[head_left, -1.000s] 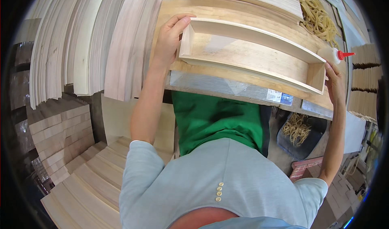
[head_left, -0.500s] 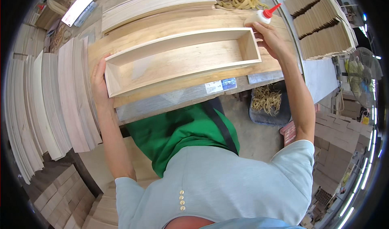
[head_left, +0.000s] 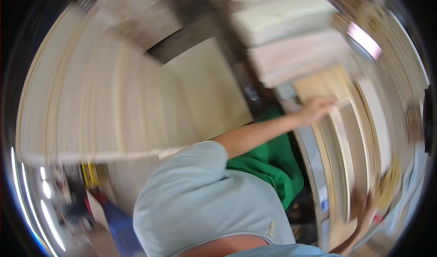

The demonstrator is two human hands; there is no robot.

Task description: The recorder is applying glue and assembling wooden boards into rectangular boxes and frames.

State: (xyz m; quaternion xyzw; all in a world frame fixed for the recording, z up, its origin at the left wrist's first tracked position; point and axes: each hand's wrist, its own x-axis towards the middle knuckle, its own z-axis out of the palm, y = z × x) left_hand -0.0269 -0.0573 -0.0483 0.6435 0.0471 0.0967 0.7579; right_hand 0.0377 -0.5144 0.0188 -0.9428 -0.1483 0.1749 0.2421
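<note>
A long, shallow, open wooden box (head_left: 358, 148) lies on a wooden board (head_left: 327, 150) on the workbench, at the right of the head view. My left hand (head_left: 317, 110) grips one short end of it, fingers closed around the corner. At the opposite end is my right hand (head_left: 365, 206), touching or very close to the box; motion blur smears its fingers. A small red spot (head_left: 377, 218) beside that hand looks like the bottle's red tip.
Stacked pale and pinkish boards (head_left: 298, 57) stand beyond my left hand. A large stack of sheets (head_left: 100, 102) fills the left. Past the box are a strip stack (head_left: 375, 125), a lit screen (head_left: 364, 41) and a blurred yellowish pile (head_left: 388, 179). Green cloth (head_left: 275, 163) covers my lap.
The view has swung sharply to the left and blurred, so the bench and box now appear at the right. My left hand is still at its end of the box.
</note>
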